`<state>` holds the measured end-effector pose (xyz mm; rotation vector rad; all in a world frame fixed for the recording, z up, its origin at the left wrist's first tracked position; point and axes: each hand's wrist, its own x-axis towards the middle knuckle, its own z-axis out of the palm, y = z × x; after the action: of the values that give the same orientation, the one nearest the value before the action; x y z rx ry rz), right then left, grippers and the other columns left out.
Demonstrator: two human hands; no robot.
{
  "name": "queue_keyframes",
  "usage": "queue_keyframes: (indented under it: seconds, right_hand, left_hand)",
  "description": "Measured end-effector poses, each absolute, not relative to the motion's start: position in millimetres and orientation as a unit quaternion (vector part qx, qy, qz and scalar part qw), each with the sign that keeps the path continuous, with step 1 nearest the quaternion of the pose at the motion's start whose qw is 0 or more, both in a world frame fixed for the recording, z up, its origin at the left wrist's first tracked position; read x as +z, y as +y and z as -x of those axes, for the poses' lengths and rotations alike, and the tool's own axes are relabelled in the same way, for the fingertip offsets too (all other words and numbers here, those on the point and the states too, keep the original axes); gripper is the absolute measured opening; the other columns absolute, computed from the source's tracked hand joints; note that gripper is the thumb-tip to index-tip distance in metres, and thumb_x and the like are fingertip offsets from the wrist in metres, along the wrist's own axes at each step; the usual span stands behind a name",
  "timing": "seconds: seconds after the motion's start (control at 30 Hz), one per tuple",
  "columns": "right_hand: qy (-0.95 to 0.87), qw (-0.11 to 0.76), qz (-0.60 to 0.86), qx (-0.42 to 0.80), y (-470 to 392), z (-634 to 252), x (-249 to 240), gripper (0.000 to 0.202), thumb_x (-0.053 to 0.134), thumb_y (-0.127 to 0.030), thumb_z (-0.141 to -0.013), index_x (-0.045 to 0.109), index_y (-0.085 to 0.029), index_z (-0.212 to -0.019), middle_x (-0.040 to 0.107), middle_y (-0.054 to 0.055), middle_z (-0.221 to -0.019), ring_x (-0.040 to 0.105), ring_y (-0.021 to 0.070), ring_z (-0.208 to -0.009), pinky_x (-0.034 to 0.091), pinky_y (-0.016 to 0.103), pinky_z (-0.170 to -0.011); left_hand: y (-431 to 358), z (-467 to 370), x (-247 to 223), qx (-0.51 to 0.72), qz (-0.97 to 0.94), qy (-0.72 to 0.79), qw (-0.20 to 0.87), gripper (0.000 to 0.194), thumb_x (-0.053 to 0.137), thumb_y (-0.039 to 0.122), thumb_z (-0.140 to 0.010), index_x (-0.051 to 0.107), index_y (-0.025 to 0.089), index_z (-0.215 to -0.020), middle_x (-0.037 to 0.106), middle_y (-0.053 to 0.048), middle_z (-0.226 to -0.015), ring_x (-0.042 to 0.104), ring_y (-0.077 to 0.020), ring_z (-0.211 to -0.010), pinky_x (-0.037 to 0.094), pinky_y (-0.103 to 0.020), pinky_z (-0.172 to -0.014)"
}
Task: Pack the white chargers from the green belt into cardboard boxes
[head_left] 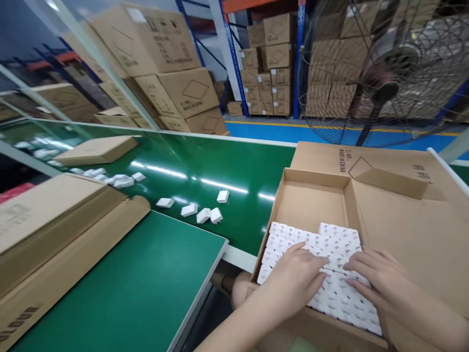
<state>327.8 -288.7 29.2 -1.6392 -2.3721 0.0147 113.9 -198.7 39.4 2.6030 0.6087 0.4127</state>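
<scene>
White plug chargers [344, 293] stand packed in close rows in the near part of a shallow cardboard box [311, 198]. My left hand [298, 274] rests over the rows on the left, its thumb and index finger apart and touching the charger tops. On the right side of the rows lies my right hand [381, 276], also with thumb and index finger apart and fingertips against the chargers. No charger shows lifted in either hand. The undersides of the fingers are partly hidden. Several loose chargers [189, 210] lie on the green conveyor belt [164, 154] to the left.
A flattened cardboard sheet [414, 230] extends right of the box. Another carton [54, 210] sits on the green side table [120, 283], and a cardboard piece [98, 149] lies on the belt. Beyond stand a large fan [381, 93], stacked cartons [190, 93] and shelving.
</scene>
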Motion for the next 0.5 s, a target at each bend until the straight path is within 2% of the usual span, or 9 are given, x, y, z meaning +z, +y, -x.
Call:
queue_keyframes:
  seconds: [0.13,0.3,0.43,0.5]
  right_hand:
    - [-0.814,0.121,0.565,0.058,-263.5,-322.8,35.9,0.017,0.045,-0.037,-0.09,0.057,-0.026,-0.097,0.061,0.003,-0.095,0.057,0.0201,-0.088,0.043,0.034,-0.076]
    - [-0.794,0.14,0.577,0.131,-211.7,-289.0,64.9,0.025,0.036,-0.036,-0.093,0.058,-0.024,-0.093,0.06,0.004,-0.092,0.057,0.0193,-0.083,0.045,0.034,-0.07]
    - [-0.775,0.198,0.563,0.208,-139.1,-258.9,73.2,0.024,0.038,-0.032,-0.092,0.06,-0.022,-0.093,0.063,0.003,-0.091,0.058,0.016,-0.082,0.045,0.029,-0.07]
    - [-0.768,0.169,0.577,0.223,-99.1,-243.7,66.5,0.024,0.037,-0.029,-0.091,0.058,-0.021,-0.102,0.064,0.003,-0.092,0.059,0.0139,-0.08,0.045,0.025,-0.067]
  left_hand:
    - [-154.5,-66.5,46.4,0.157,-0.89,0.403,0.141,0.028,0.041,0.012,-0.084,0.061,0.02,-0.101,0.068,-0.004,-0.094,0.062,-0.0179,-0.089,0.049,-0.032,-0.08]
    - [-85.9,4.1,25.8,0.017,-0.803,0.595,-0.017,0.034,0.031,0.001,-0.08,0.056,0.008,-0.102,0.063,-0.017,-0.096,0.059,-0.027,-0.094,0.046,-0.04,-0.079]
    - [-39.2,39.3,-2.5,-0.07,-0.741,0.666,0.039,0.038,0.034,0.001,-0.079,0.045,0.009,-0.113,0.057,-0.018,-0.11,0.055,-0.0266,-0.104,0.044,-0.036,-0.081]
    - [-20.7,48.4,-14.7,-0.088,-0.734,0.669,0.072,0.042,0.038,-0.002,-0.076,0.045,0.013,-0.114,0.057,-0.015,-0.112,0.056,-0.0231,-0.104,0.044,-0.032,-0.081]
